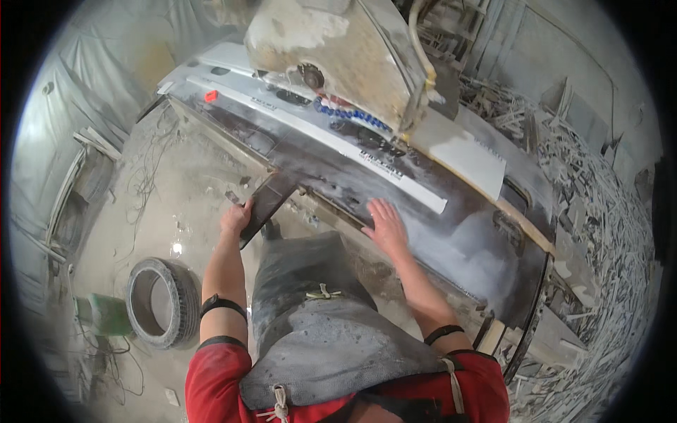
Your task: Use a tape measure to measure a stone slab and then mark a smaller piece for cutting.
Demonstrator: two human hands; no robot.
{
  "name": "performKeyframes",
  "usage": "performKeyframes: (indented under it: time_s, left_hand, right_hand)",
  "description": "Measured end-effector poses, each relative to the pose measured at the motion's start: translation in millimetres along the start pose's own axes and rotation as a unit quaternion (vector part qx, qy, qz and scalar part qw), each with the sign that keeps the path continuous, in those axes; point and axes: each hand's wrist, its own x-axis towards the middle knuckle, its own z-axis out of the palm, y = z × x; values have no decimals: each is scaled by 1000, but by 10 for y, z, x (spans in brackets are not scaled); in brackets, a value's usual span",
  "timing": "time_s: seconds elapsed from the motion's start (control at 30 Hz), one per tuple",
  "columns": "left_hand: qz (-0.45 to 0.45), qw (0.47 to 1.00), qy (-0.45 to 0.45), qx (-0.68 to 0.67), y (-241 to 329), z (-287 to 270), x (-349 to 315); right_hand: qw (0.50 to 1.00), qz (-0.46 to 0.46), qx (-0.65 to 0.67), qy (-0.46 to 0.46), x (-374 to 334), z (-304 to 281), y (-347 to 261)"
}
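At the near edge of the wet, dark desk, the person's two bare hands were positioned apart from each other. The left hand gripped a dark, flat, straight-edged strip by its left side, with the fingers curled around that edge. The strip projected from the desk toward the near left, beside the person's apron. Its far end met or overlapped the desk's near edge; the view did not settle which.

The right hand was placed palm down at the near edge, right of the strip, with the fingers extended, slightly spread and gripping nothing. Whether the whole palm bore on the surface could not be told.

Beyond both hands, a long white bar with dark printed marks lay diagonally along the desk, from far left to near right. A small orange-red block was located near its far left end. Above the far side hung a large, stained machine housing; a blue segmented hose ran below it. A white panel lay to the right of the housing.

On the floor at the near left, a tyre stood beside a green container. A heap of narrow pale offcuts occupied the right side.
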Motion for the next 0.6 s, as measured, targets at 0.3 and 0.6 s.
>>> performKeyframes:
  time_s: [0.3,0.6]
  left_hand:
    - [72,991,-113,-27,66,3,-636]
    - [107,953,-265,-100,-260,323,-230]
  right_hand:
    - [994,96,-58,-12,-749,-322,-104]
    - [944,274,-105,-149,-507,-346,-441]
